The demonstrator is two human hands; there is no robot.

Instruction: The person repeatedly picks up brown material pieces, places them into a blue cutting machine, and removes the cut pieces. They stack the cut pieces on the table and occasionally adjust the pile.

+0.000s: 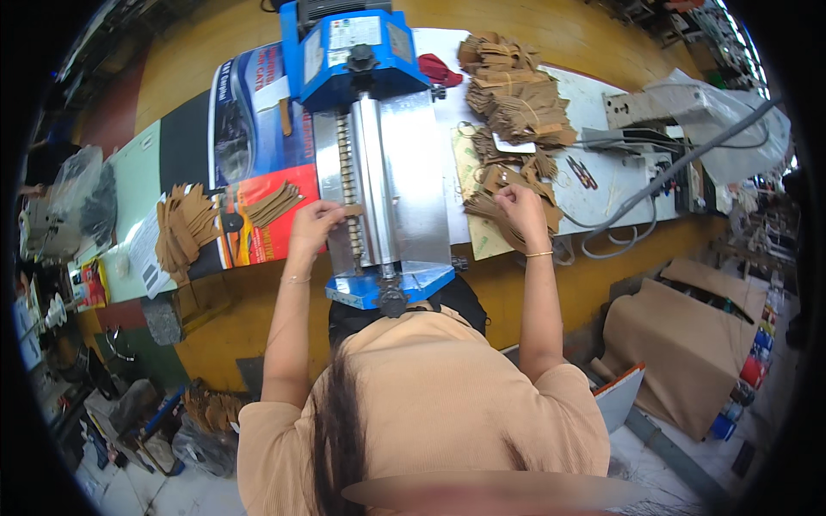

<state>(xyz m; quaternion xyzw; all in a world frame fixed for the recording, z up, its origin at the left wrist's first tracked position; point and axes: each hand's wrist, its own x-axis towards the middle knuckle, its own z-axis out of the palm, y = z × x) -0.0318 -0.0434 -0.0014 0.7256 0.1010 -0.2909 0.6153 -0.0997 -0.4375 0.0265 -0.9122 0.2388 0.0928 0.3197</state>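
Observation:
A blue roller machine point(357, 64) with a long shiny metal roller point(373, 172) stands in front of me. Along the roller's left side runs a row of brass-coloured rings point(346, 163). My left hand point(317, 227) is closed in a pinch on a small brown leather piece point(354, 209), whose far end reaches the rings. On the right, my right hand point(524, 211) is closed beside a pile of brown leather pieces point(503, 176); whatever is between its fingertips is too small to make out. More bundled brown leather pieces point(520, 99) lie beyond that hand.
Left of the machine, brown strips point(275, 204) and a fanned stack point(182, 225) lie on printed sheets. A red cloth point(439, 70) sits behind the metal plate. A grey cable point(680, 163) crosses the right side, near a plastic-covered machine point(688, 112).

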